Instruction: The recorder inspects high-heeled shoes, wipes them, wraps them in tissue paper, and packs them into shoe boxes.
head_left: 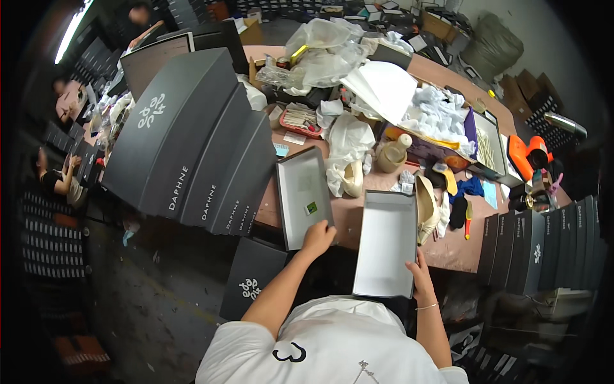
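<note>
The left hand (318, 236) grips the near end of an open shoebox lid (303, 195) lying at the desk's (457, 251) near edge. The right hand (421, 277) clasps the near right corner of an open shoebox base (387, 242), which overhangs that edge. Just beyond its far right corner lies a cream shoe (426, 208); stacked dark shoeboxes (192, 144) crowd the desk's left end.

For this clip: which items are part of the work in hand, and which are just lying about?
In hand:
left hand on the open box lid
right hand holding the open shoe box
cream shoe beside the box

Lying about:
stacked dark boxes
crumpled white paper
beige bottle
orange tool
</note>
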`<state>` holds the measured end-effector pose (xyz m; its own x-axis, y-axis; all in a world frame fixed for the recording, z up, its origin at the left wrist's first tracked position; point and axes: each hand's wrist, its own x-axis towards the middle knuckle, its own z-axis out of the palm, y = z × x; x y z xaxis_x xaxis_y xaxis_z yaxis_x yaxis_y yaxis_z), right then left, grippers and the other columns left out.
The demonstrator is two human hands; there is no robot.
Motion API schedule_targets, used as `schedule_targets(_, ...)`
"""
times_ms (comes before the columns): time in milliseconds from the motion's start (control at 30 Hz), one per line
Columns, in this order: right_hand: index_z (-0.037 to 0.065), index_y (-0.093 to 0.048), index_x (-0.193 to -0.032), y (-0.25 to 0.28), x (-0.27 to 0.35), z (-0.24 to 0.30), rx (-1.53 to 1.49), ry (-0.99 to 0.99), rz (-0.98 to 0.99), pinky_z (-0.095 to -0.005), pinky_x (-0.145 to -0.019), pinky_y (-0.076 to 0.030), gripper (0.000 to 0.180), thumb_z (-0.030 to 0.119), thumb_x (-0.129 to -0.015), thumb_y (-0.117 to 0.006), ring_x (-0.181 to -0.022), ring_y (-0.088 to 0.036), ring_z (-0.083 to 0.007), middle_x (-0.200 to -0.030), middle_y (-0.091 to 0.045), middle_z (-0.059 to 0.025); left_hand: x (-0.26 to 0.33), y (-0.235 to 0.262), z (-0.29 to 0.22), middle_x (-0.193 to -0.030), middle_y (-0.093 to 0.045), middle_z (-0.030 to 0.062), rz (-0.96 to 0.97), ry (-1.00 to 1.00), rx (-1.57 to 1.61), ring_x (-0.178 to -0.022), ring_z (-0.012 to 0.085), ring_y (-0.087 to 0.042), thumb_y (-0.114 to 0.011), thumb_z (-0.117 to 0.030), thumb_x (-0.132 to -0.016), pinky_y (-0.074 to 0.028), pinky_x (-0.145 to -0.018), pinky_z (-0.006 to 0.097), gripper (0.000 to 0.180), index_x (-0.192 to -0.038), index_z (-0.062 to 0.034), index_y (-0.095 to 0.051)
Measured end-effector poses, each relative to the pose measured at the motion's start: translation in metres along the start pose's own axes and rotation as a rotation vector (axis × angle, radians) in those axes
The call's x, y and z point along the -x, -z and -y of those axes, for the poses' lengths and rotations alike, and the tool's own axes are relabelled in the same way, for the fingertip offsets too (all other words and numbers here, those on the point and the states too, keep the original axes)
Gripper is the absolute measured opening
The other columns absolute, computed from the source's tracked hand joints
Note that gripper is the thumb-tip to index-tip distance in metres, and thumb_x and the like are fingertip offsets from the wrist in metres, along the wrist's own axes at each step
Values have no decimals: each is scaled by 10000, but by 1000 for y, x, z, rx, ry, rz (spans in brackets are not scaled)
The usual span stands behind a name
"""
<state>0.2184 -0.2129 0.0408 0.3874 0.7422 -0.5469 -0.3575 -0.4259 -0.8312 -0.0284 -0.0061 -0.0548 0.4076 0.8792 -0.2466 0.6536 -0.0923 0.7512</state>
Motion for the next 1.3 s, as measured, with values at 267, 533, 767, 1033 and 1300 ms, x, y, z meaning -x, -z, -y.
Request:
schedule_targets(267,67,-201,-1494,-10,-75,-53,206,162,-32,-362,-1074,-316,729,205,-897,-597,-1315,-378,-262,-1456,-346,-196,93,139,12,-1067,-668,66,234,58,1625,-986,180,-642,-573,-226,-933,-502,-884,339,314,-1170,-21,-591)
schedule_targets(533,63,-168,-1496,-60,-29,22,-95,-61,315,-362,-1027,-384,691,365,-975,-507,-1277,-429,-281,-1447,-355,-222,116,65,0,-1123,-658,140,633,-164,1856,-1004,245,-642,-594,-147,-894,-504,-899,348,314,-1160,18,-616)
schedule_targets(767,-10,-565,-1227,-8,-52,-29,249,166,-160,-287,-661,-462,521,395,-904,-625,-734,-557,-129,-864,-649,-62,45,15,-41,-1208,-583,161,140,-197,402,-1130,243,-548,-651,-378,-890,-423,-959,351,607,-1319,11,-470)
schedule_targets(1033,-54,-624,-1057,-1,-82,4,690,361,-132,-435,-691,-471,486,408,-913,-568,-754,-632,-379,-808,-645,-254,46,-39,-52,-1369,-441,259,186,-114,393,-1258,348,-461,-582,-283,-926,-384,-1022,379,616,-1383,62,-356)
schedule_targets(1300,-67,-633,-1043,5,-96,-42,685,170,-198,-377,-725,-479,516,427,-909,-576,-789,-632,-264,-852,-666,-194,58,-54,-29,-1285,-529,270,285,42,446,-1209,390,-510,-563,-277,-935,-423,-991,394,594,-1392,40,-353)
